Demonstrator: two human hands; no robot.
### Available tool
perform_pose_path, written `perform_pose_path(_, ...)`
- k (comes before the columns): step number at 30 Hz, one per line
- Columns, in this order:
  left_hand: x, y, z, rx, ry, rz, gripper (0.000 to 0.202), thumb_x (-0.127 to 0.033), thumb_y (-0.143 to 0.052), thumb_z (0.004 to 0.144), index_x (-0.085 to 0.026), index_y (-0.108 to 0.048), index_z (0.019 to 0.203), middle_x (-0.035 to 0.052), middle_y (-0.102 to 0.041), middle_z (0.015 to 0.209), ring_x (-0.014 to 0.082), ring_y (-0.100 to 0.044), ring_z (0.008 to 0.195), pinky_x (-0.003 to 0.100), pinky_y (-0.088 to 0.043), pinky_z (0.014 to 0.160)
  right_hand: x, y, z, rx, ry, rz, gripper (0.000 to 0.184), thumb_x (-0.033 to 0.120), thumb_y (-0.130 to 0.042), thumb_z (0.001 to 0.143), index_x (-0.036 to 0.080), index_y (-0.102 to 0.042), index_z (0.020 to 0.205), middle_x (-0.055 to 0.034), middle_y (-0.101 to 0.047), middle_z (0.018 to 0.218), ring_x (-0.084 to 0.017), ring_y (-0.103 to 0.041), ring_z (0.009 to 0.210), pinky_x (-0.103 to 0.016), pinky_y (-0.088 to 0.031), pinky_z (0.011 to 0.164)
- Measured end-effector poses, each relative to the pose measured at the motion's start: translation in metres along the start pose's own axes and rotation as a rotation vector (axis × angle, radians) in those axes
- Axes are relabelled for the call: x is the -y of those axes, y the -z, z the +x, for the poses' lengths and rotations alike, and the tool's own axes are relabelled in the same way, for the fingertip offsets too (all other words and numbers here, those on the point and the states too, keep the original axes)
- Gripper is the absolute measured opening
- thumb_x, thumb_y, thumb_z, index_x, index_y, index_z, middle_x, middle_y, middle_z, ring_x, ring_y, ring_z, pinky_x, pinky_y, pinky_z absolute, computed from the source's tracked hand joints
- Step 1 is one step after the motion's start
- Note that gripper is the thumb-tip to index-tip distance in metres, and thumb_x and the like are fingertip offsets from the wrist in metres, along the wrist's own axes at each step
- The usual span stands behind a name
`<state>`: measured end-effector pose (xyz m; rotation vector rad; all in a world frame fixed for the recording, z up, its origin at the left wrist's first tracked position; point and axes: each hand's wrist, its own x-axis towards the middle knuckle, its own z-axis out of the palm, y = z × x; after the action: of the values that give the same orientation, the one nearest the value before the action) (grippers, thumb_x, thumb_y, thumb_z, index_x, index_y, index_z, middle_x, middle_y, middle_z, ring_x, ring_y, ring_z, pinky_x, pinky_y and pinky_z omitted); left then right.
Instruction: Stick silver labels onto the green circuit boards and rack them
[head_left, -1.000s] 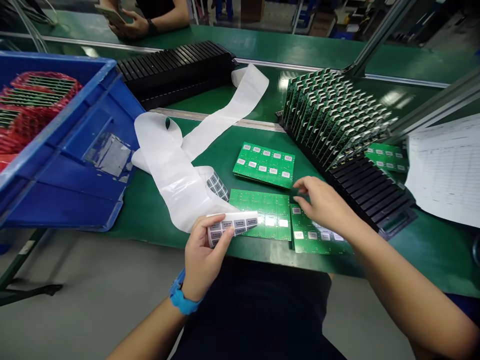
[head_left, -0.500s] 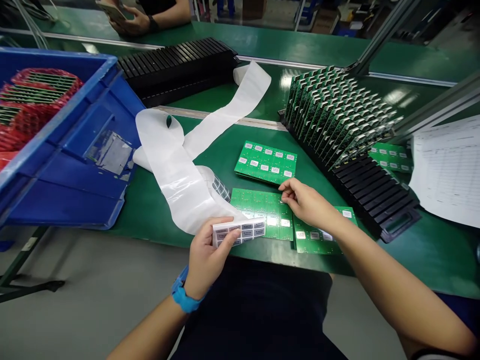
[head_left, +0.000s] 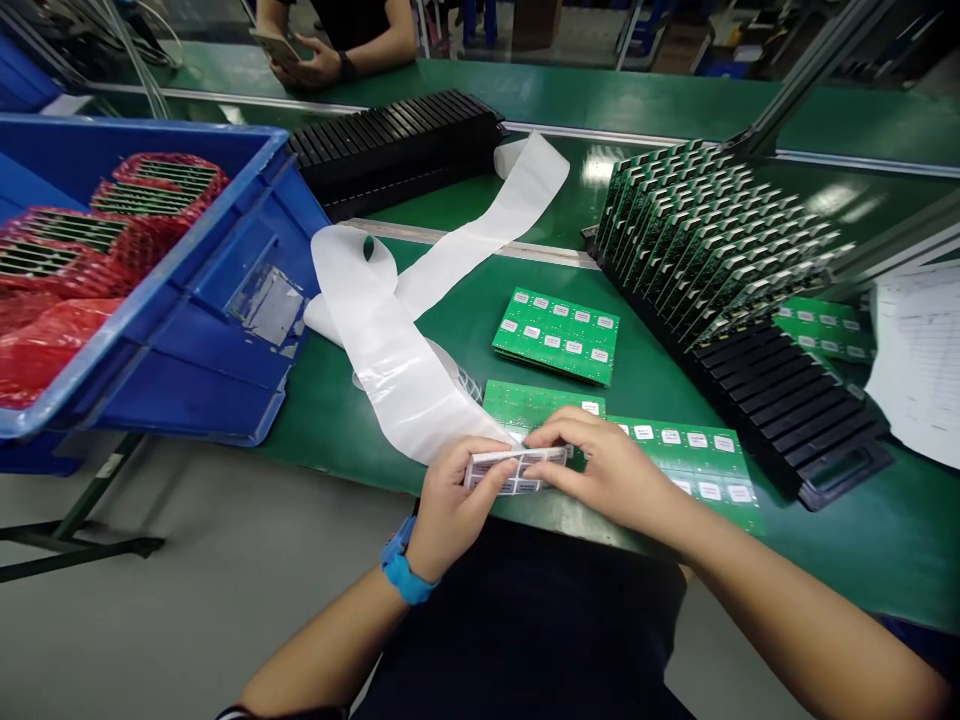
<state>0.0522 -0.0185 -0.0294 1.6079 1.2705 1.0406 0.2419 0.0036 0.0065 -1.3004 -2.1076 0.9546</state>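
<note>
My left hand (head_left: pixel 459 500) grips a folded strip of printed labels (head_left: pixel 517 472), thumb across its front. At the strip's right end, my right hand (head_left: pixel 600 462) closes thumb and fingers on it; whether a single label is peeled up I cannot tell. Under and behind the hands lies a green circuit board panel (head_left: pixel 517 400), partly hidden, with a white label at its upper right. Another labelled panel (head_left: pixel 709 465) lies to the right, partly behind my right hand. A small stack of labelled panels (head_left: pixel 556 335) sits farther back. White backing paper (head_left: pixel 390 375) trails from the strip across the table.
A blue bin (head_left: pixel 202 310) with red-wrapped boards stands left. A black slotted rack (head_left: pixel 397 140) lies behind; another rack (head_left: pixel 795 400) at right holds several upright boards (head_left: pixel 720 240). Paper sheets (head_left: pixel 919 350) are at far right. Across the bench, another person's hands (head_left: pixel 315 65) hold a phone.
My right hand has moved left from the board to the label strip and now pinches its right end. The board's upper-right label is now uncovered. The view has shifted left.
</note>
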Motion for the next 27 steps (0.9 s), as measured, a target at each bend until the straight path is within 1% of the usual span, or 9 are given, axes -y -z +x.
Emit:
perform_pose_path(2,0.0,0.001,0.0,-0.001,-0.04,0.025,0.011,-0.019,-0.055,0.084,-0.021,-0.062,0.093,0.0008,-0.066,0.086,0.0127,-0.061,0.078,0.021,-0.047,0.069,0.004,-0.005,0.004,0.03,-0.054,0.054,0.006,0.023,-0.06,0.08,0.019,-0.062,0.075,-0.0004,-0.058,0.074,-0.013,-0.056,0.07,-0.024,-0.043,0.061)
perform_pose_path(4,0.001,0.003,-0.001,-0.009,-0.064,0.047,0.012,-0.02,-0.054,0.084,-0.02,-0.064,0.091,0.001,-0.068,0.083,0.0128,-0.062,0.075,0.021,-0.048,0.067,0.005,-0.009,0.004,0.033,-0.043,0.074,0.011,0.021,-0.057,0.083,0.019,-0.064,0.075,-0.0001,-0.057,0.072,-0.012,-0.056,0.067,-0.024,-0.042,0.06)
perform_pose_path(8,0.003,0.004,-0.001,-0.087,-0.007,0.09,0.015,-0.024,-0.057,0.083,-0.018,-0.066,0.073,-0.0014,-0.065,0.062,0.0109,-0.058,0.056,0.02,-0.046,0.054,0.006,-0.011,-0.001,0.035,-0.01,0.08,0.02,0.025,-0.054,0.085,0.023,-0.064,0.102,-0.0011,-0.062,0.077,-0.014,-0.058,0.072,-0.025,-0.044,0.063)
perform_pose_path(11,0.005,0.004,0.0,-0.108,0.011,0.093,0.016,-0.028,-0.059,0.081,-0.019,-0.067,0.072,-0.0003,-0.067,0.063,0.0125,-0.06,0.056,0.022,-0.047,0.053,0.007,-0.006,-0.001,0.054,-0.066,0.09,0.035,0.033,-0.06,0.08,0.025,-0.057,0.114,0.0,-0.063,0.077,-0.014,-0.058,0.069,-0.026,-0.046,0.062)
perform_pose_path(15,0.005,0.007,0.001,-0.079,-0.031,0.077,0.012,-0.027,-0.059,0.081,-0.02,-0.069,0.079,0.0018,-0.071,0.074,0.0149,-0.064,0.065,0.023,-0.05,0.059,0.008,0.001,0.003,0.065,-0.027,0.091,0.011,0.028,-0.059,0.082,0.023,-0.063,0.091,-0.0015,-0.06,0.081,-0.014,-0.057,0.074,-0.027,-0.046,0.066)
perform_pose_path(17,0.005,0.008,0.001,-0.049,-0.076,0.062,0.011,-0.025,-0.058,0.082,-0.021,-0.069,0.084,0.0019,-0.071,0.075,0.0143,-0.064,0.066,0.022,-0.05,0.059,0.006,0.0,0.004,0.036,0.01,0.058,0.008,0.023,-0.056,0.084,0.022,-0.063,0.085,-0.0018,-0.059,0.079,-0.014,-0.056,0.074,-0.026,-0.045,0.064)
perform_pose_path(20,0.004,0.007,0.0,-0.045,-0.101,0.074,0.012,-0.021,-0.057,0.083,-0.02,-0.068,0.086,0.0011,-0.07,0.075,0.0127,-0.063,0.065,0.021,-0.049,0.059,0.003,-0.01,0.001,-0.082,0.124,-0.071,0.009,0.022,-0.054,0.085,0.021,-0.063,0.087,-0.0038,-0.059,0.079,-0.016,-0.054,0.075,-0.03,-0.045,0.065)
perform_pose_path(24,0.004,0.004,-0.001,-0.164,-0.024,0.154,0.011,-0.024,-0.06,0.08,-0.018,-0.065,0.073,-0.0007,-0.067,0.064,0.0113,-0.06,0.058,0.02,-0.046,0.055,0.004,-0.025,-0.01,-0.243,0.271,-0.186,0.016,0.016,-0.054,0.084,0.02,-0.062,0.097,-0.0048,-0.06,0.077,-0.017,-0.053,0.074,-0.033,-0.045,0.065)
perform_pose_path(27,0.004,0.005,-0.001,-0.206,0.024,0.187,0.016,-0.028,-0.063,0.078,-0.017,-0.063,0.066,-0.0026,-0.063,0.056,0.0101,-0.056,0.051,0.02,-0.043,0.05,0.007,-0.019,-0.01,-0.222,0.256,-0.107,0.016,0.015,-0.055,0.084,0.022,-0.063,0.095,-0.0034,-0.06,0.075,-0.016,-0.054,0.073,-0.031,-0.046,0.065)
